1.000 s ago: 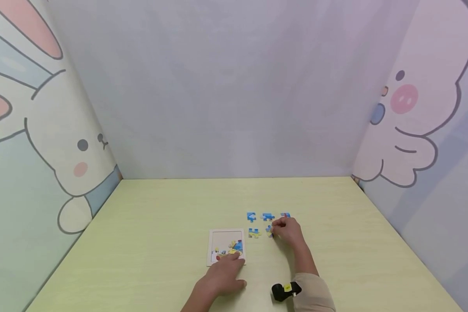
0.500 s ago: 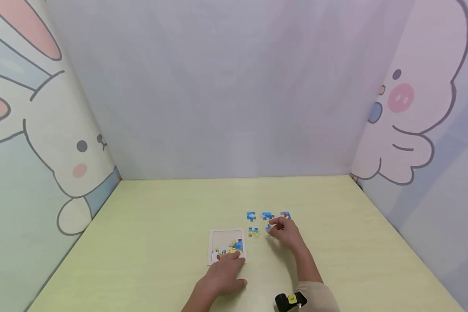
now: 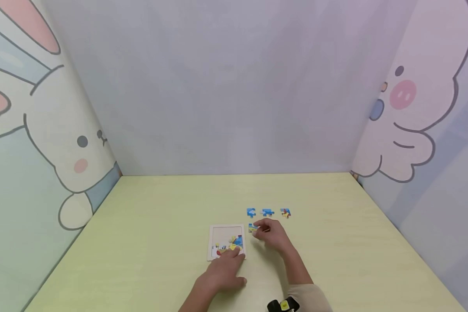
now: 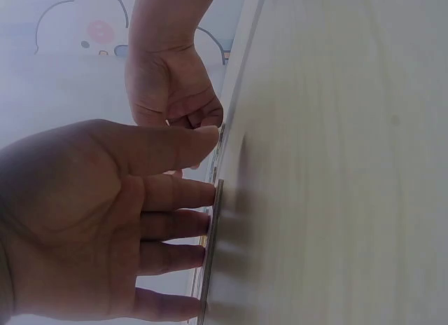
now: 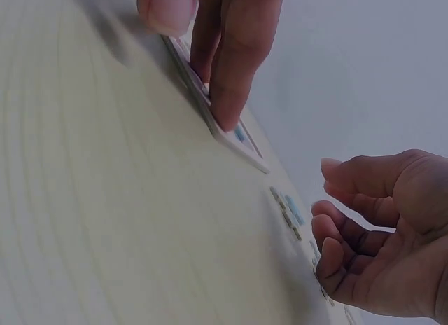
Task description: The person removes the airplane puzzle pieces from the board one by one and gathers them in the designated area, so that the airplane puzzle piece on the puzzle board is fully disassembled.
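Steadies, at lower centre, a puzzle tray (image 3: 221, 235) with straight fingers of the left hand (image 3: 225, 271), poising the right hand (image 3: 272, 235), with thumb and forefinger parted, at a jigsaw piece (image 3: 251, 228), probably light, stiff, best pinched edgewise.

Counted: one counter (image 3: 160, 238), one frame (image 3: 222, 234), four loose pieces (image 3: 267, 212) in view, one camera (image 3: 284, 305), two cartoon animals (image 3: 429, 95). Inset pieces (image 3: 238, 241) are partly covered; their number cannot be told.
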The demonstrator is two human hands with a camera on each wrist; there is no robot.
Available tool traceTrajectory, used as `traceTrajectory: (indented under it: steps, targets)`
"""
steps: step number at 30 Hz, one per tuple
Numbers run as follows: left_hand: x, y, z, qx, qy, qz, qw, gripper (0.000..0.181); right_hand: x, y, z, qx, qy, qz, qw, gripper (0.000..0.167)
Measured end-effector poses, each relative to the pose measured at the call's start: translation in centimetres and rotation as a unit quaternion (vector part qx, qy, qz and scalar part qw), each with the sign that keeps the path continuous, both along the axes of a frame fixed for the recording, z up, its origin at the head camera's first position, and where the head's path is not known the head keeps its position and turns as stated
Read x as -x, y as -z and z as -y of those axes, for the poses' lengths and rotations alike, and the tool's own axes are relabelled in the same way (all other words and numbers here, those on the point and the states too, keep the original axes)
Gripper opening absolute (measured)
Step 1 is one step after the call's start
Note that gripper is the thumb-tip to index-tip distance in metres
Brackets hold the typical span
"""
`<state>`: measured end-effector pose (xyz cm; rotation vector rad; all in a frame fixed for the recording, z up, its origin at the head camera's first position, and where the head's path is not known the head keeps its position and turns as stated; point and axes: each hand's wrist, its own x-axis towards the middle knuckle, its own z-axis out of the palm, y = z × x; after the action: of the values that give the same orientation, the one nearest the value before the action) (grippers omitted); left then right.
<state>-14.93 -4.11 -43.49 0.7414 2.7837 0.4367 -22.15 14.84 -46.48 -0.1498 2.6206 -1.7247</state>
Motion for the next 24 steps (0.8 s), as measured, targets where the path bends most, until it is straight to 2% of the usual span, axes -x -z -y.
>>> traceTrajectory:
  steps: [5,9,13,17,24]
  targets:
    - [0.2,0.0,0.2,0.000,0.002,0.005,1.0000,0.057,0.0,-0.3,1.1,0.029,-0.023,0.004,0.9993,0.021]
    - [0.1,0.0,0.2,-0.005,0.005,0.005,1.0000,0.058,-0.2,-0.3,2.0,0.030,-0.043,0.015,0.9985,0.021]
    - [0.0,-0.1,0.1,-0.012,0.009,0.003,0.9999,0.058,0.0,0.2,2.6,-0.017,-0.057,0.015,0.9981,0.019]
    - [0.0,-0.1,0.1,-0.013,0.012,0.004,0.9998,0.058,0.3,0.7,3.1,-0.068,-0.051,0.007,0.9963,0.016]
    - [0.1,-0.2,0.1,-0.015,0.010,0.007,0.9998,0.058,0.2,0.6,4.0,-0.109,-0.052,-0.007,0.9927,0.016]
